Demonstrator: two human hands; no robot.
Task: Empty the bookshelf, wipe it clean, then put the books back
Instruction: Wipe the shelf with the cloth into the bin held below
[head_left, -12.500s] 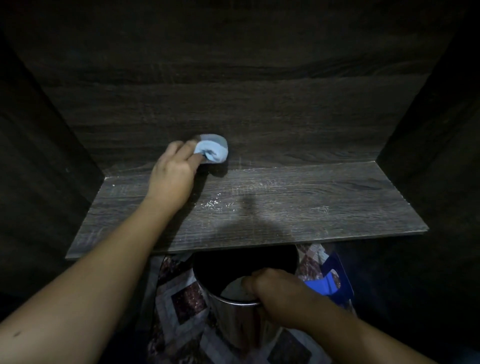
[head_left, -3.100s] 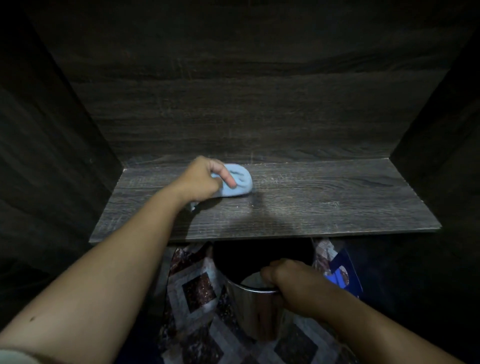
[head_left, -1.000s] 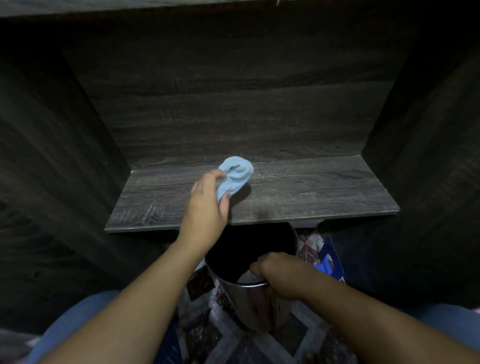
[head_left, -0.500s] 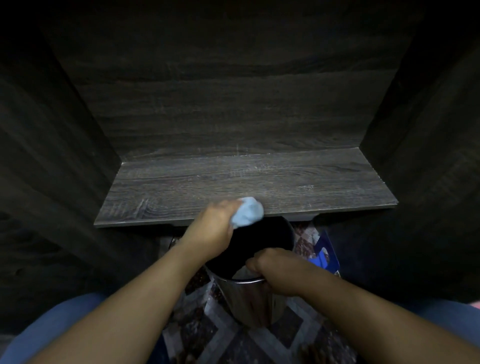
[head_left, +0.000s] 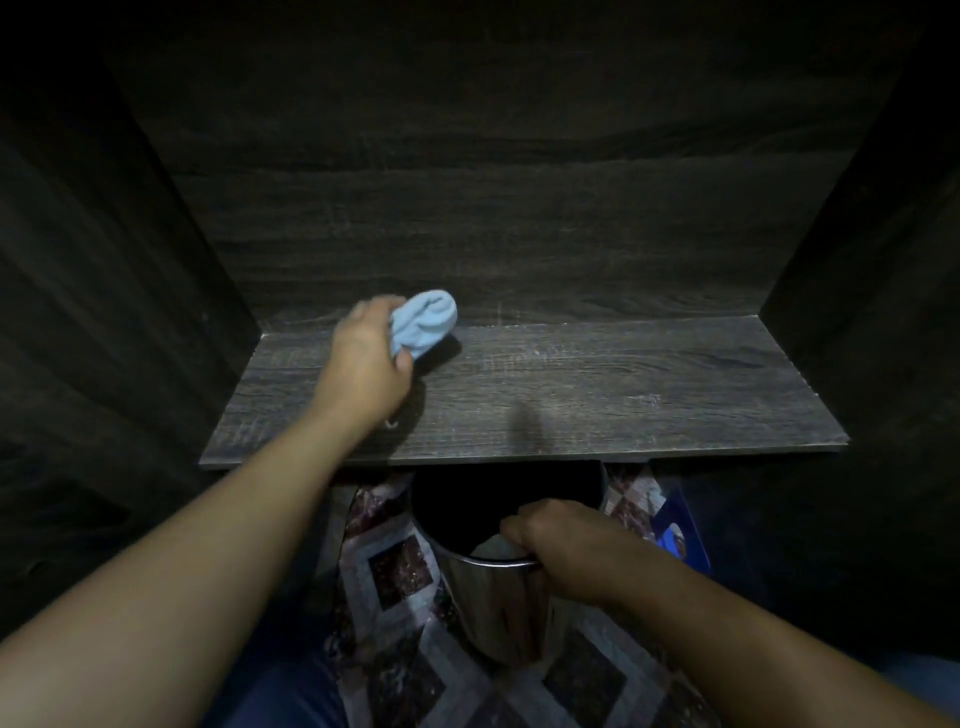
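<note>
A dark wood-grain shelf board (head_left: 597, 395) spans the middle of the view, with no books on it. My left hand (head_left: 366, 364) is over the board's back left part, shut on a bunched light-blue cloth (head_left: 423, 322) that sits close to the back wall. My right hand (head_left: 558, 548) grips the near rim of a shiny metal bin (head_left: 498, 603) held just under the board's front edge. The bin's inside is dark.
The shelf's dark side walls (head_left: 119, 312) close in left and right, and the back wall (head_left: 493, 208) rises behind the board. Below lies a patterned tile floor (head_left: 395, 571). A blue object (head_left: 680, 540) lies right of the bin.
Half a second ago my left hand held the cloth over the bin at the front edge. It has since gone back up onto the board's back left. My right hand still holds the bin.
</note>
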